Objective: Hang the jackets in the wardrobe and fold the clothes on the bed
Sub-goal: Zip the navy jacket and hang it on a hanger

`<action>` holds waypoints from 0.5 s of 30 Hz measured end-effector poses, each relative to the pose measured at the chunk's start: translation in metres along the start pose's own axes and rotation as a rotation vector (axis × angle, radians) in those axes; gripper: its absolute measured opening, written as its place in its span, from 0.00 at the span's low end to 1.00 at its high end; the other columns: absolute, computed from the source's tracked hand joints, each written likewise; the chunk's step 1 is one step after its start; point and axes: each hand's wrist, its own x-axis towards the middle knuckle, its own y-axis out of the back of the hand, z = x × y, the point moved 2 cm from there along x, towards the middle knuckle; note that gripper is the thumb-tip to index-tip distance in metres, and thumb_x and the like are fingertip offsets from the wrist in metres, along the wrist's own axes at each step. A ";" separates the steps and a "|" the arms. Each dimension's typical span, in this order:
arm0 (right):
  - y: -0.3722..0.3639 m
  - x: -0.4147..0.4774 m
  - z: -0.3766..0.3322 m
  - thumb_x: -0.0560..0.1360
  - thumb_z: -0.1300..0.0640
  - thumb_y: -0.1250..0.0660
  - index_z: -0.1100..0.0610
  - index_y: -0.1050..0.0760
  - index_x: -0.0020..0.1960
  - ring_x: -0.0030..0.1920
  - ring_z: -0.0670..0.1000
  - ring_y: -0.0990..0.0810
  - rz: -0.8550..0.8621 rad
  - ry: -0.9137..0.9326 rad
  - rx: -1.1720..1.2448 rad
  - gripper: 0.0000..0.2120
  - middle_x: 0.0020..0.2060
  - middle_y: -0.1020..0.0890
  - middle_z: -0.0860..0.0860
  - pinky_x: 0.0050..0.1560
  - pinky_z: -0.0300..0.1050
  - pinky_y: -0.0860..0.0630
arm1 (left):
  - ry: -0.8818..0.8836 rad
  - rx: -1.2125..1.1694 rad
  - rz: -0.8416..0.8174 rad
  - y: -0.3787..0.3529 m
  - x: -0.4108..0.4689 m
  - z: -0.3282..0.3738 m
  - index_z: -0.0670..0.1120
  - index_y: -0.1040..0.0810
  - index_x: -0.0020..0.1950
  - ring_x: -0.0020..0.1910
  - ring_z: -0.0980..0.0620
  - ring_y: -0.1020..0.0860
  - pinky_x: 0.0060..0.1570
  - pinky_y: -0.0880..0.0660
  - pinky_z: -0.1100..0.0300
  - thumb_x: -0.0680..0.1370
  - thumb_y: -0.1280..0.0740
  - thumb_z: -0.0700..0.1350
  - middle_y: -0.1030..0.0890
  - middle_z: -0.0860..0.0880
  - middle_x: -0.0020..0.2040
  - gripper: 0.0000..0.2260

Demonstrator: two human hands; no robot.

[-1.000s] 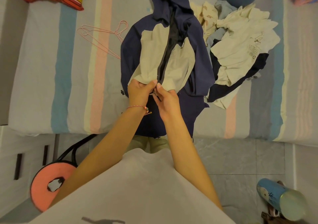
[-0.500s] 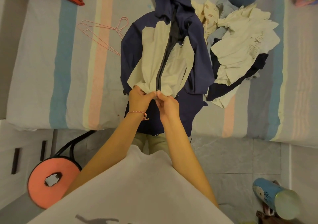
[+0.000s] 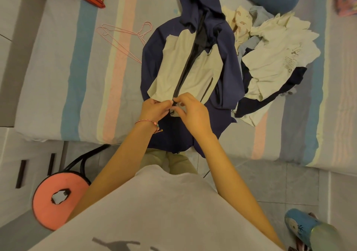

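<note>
Both hands, left hand (image 3: 154, 108) & right hand (image 3: 190, 111), at jacket (image 3: 190, 63) zip btm.

So the hooded jacket (image 3: 173, 61) is laid out face up in the middle of the bed (image 3: 58, 67). It's navy with cream chest panels, the hood points at the bed's far side and the hem hangs a bit over the near edge. Its dark zipper (image 3: 188, 61) runs down the front and gapes a little at the collar. The pink wire hangers (image 3: 123, 38) lie flat toward the bed's left side. Toward the right side there's a rumpled pile of clothes (image 3: 251, 44), unfolded, with a white T-shirt (image 3: 276, 57) on top and something navy (image 3: 289, 82) under it.
</note>
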 end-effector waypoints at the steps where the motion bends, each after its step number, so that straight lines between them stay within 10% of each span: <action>1: -0.001 0.002 0.000 0.76 0.55 0.33 0.58 0.21 0.51 0.44 0.49 0.21 0.008 -0.012 0.042 0.07 0.47 0.20 0.50 0.41 0.45 0.23 | 0.009 0.001 0.006 0.002 0.001 -0.001 0.45 0.23 0.44 0.44 0.53 0.21 0.41 0.22 0.67 0.75 0.33 0.35 0.21 0.46 0.42 0.05; 8: -0.003 0.012 0.009 0.77 0.53 0.34 0.56 0.21 0.48 0.47 0.48 0.22 -0.079 -0.178 0.153 0.07 0.46 0.19 0.47 0.45 0.40 0.28 | -0.117 0.372 0.008 0.011 0.000 0.007 0.41 0.22 0.49 0.39 0.52 0.24 0.37 0.25 0.66 0.71 0.31 0.34 0.23 0.49 0.36 0.08; 15: 0.000 0.032 -0.006 0.77 0.56 0.36 0.60 0.22 0.50 0.55 0.55 0.20 -0.148 0.035 0.098 0.08 0.49 0.17 0.52 0.59 0.57 0.28 | -0.192 0.469 0.015 0.016 -0.008 0.036 0.42 0.24 0.53 0.43 0.53 0.24 0.39 0.26 0.67 0.71 0.31 0.34 0.23 0.47 0.43 0.12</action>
